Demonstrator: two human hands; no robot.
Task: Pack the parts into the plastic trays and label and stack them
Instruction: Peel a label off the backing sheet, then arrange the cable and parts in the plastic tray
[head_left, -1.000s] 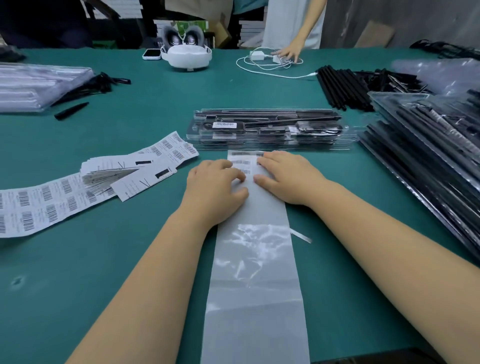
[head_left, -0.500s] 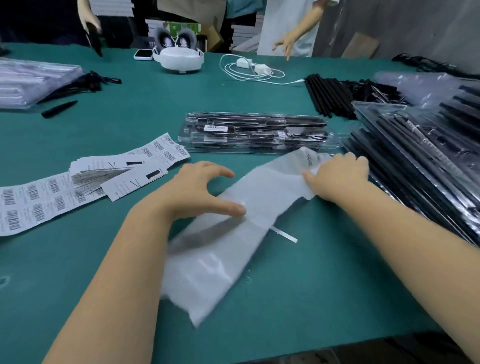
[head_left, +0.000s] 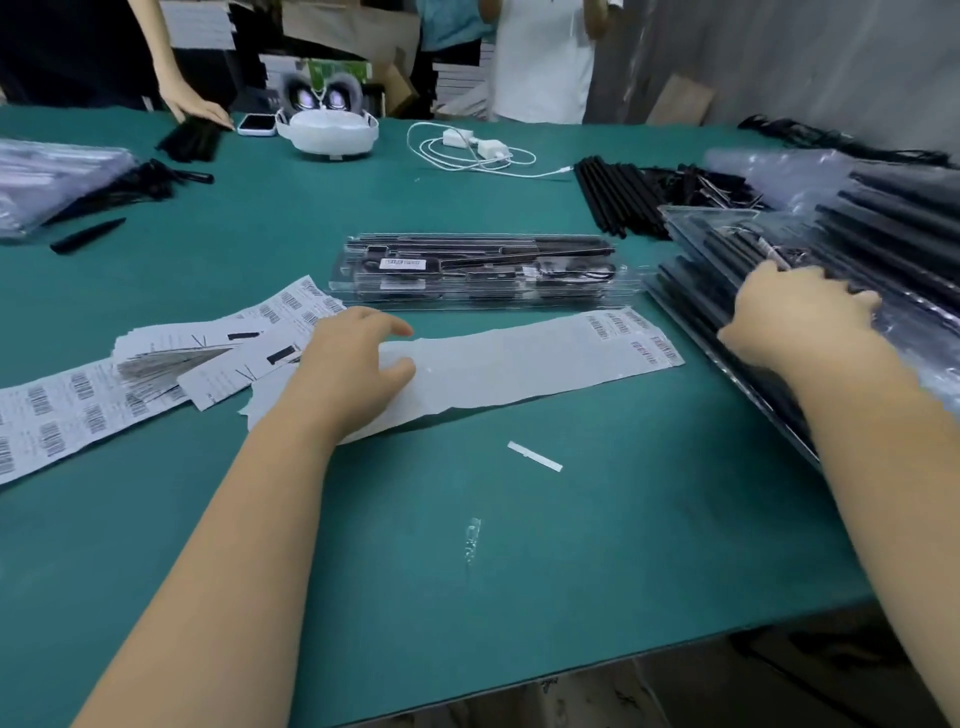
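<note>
Head view, looking down over the green table (head_left: 597, 545). I have my left hand (head_left: 358, 369) resting on the near end of the label strip (head_left: 519, 364), fingers loosely spread, thumb and forefinger apart, gripping nothing. I judge that is to pin the backing flat so it stays put while my other hand works. The strip lies crosswise in front of me, its few printed labels at the far right end, close to the tray stack.

My right hand (head_left: 800, 317) is out on the stack (head_left: 779, 249) at the right edge, fingers laid over the top tray's near corner. Whether they curl under the rim I cannot tell; the clear plastic and blur hide it. I read this as reaching for the next filled tray to bring it to the labels.

One tray (head_left: 478, 270), packed with black parts and already carrying a white label, sits just beyond the strip, centred. That looks like the start of the finished pile, parked within easy reach for stacking onto.

Spare label sheets (head_left: 156, 374) fan out at my left, partly under the strip's end. Loose black rods (head_left: 618, 200) lie beyond the stack. A small white sliver (head_left: 535, 457) sits on bare table nearer me.

Across the table are a headset (head_left: 327, 130), a phone (head_left: 256, 124) and a charger cable (head_left: 467, 150), with other people standing there.
</note>
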